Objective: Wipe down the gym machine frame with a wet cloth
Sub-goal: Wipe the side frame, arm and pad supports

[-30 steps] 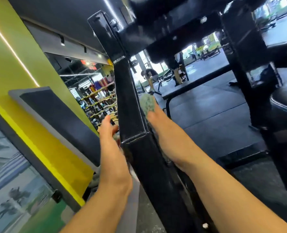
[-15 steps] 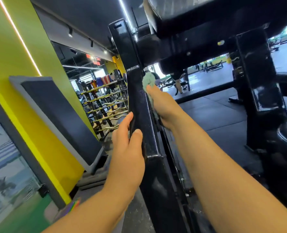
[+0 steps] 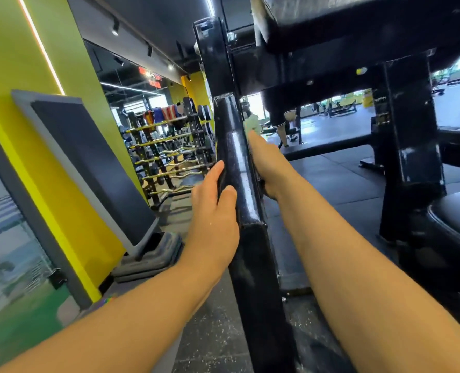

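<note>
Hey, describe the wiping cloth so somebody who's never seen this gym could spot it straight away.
Find the black upright post of the machine frame in the middle of the view. The right hand presses against its right face, and the cloth pokes out past the fingertips. It is the only pale green, crumpled thing against the black steel.

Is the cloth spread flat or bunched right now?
Bunched: the cloth is a crumpled wad beyond the right hand, against the frame post.
</note>
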